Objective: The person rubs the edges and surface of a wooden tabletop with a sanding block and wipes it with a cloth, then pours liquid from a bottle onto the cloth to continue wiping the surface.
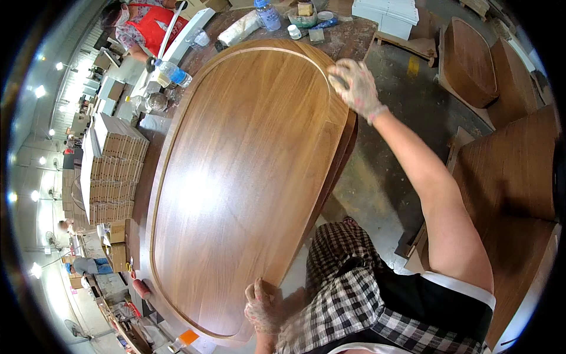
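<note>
A large oval wooden tabletop point(236, 177) with a raised curved rim lies in front of me, glossy where the light hits it. My right hand point(359, 91), in a thin stained glove, reaches to its far right corner. The fingers close around a small tan block point(337, 82) pressed to the rim; the hand partly hides it, so its exact kind is unclear. At the near edge, my left hand point(260, 308), gloved too, has its fingers curled over the tabletop's border.
Bottles point(268, 15), a white roll point(240, 28) and a small white cup point(294, 32) stand beyond the tabletop. Stacked panels point(115, 171) rise at left. Curved wooden pieces point(471, 62) sit at right. A person in a red apron point(154, 28) works at the far left.
</note>
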Demonstrator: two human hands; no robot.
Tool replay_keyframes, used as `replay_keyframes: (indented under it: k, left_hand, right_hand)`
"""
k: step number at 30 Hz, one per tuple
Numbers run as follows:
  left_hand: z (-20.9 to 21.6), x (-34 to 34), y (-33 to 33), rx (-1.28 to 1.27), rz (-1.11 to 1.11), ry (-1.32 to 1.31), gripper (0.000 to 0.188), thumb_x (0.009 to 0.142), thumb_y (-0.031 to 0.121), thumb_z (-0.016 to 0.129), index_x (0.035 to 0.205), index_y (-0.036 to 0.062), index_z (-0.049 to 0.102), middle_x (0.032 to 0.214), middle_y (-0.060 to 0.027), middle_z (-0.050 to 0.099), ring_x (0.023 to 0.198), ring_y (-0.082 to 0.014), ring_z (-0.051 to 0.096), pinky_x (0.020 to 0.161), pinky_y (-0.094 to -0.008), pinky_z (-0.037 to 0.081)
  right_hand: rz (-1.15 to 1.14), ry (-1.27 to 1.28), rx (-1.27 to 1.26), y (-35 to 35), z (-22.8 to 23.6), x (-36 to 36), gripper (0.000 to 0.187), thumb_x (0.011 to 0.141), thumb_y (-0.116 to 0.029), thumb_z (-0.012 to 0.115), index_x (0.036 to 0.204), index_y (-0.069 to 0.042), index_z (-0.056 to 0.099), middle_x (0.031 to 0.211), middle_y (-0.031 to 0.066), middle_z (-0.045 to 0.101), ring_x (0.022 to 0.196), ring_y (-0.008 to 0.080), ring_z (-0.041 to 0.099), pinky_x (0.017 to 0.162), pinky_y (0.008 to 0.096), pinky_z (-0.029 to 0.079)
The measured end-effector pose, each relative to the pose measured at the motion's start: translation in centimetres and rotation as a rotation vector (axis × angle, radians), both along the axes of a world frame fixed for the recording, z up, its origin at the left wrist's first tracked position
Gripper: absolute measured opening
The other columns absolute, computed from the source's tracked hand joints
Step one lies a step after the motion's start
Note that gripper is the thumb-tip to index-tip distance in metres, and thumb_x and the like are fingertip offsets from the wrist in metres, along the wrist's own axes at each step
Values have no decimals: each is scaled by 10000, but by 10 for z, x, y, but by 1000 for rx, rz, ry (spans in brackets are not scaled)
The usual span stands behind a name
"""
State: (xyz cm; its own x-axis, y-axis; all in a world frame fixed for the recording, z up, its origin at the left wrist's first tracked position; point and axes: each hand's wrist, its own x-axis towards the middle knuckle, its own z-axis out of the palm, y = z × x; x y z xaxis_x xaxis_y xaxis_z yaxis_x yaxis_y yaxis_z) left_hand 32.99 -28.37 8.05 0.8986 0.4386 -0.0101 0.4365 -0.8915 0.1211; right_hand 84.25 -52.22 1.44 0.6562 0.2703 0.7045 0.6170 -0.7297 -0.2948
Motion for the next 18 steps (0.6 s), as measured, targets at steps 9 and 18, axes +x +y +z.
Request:
replay_keyframes:
  k: [9, 18]
  left_hand:
    - [-14, -9, 1, 32, 5, -82, 597, 762, 131, 758, 1307, 146, 517, 1057, -139, 617, 717, -387, 664, 583, -492, 522]
    - [-11, -7, 2, 64, -21, -48, 639, 738, 178, 785, 1316, 135, 516, 1089, -140, 610, 813, -384, 662, 643, -501, 521]
  right_hand:
    - [283, 161, 76, 23, 4, -164, 311, 806, -194, 767, 1103, -136, 699, 1226, 115, 615, 1101, 328, 578, 946, 475, 470]
    - [188, 132, 90, 14, -6, 88, 219, 933, -346, 686, 1088, -199, 732, 1180, 59, 663, 1122, 254, 628, 1030, 478, 435]
